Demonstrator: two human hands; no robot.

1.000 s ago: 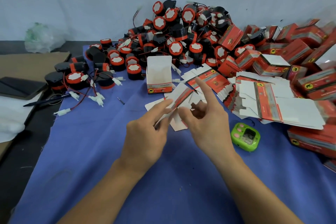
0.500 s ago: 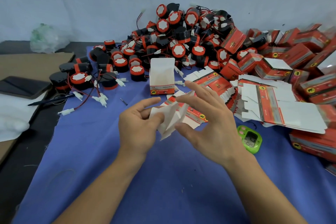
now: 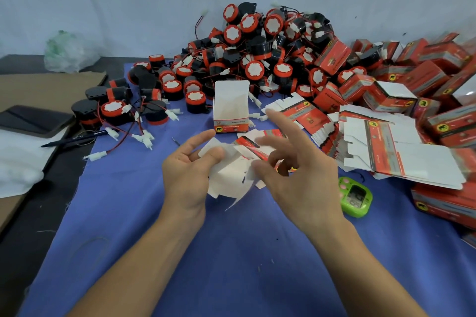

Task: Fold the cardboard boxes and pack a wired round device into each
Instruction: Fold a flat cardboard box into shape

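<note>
Your left hand [image 3: 189, 177] pinches the half-folded cardboard box [image 3: 229, 175] above the blue-clothed desk [image 3: 180, 252]. Your right hand [image 3: 296, 177] has its fingers spread, thumb touching the box. One open box [image 3: 231, 108] stands upright behind. The wired round devices [image 3: 252, 54] are heaped at the back.

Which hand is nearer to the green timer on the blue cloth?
Right. The right hand sits just left of the green timer, close but not touching. The left hand is farther left, holding the unfolded box between them.
</note>
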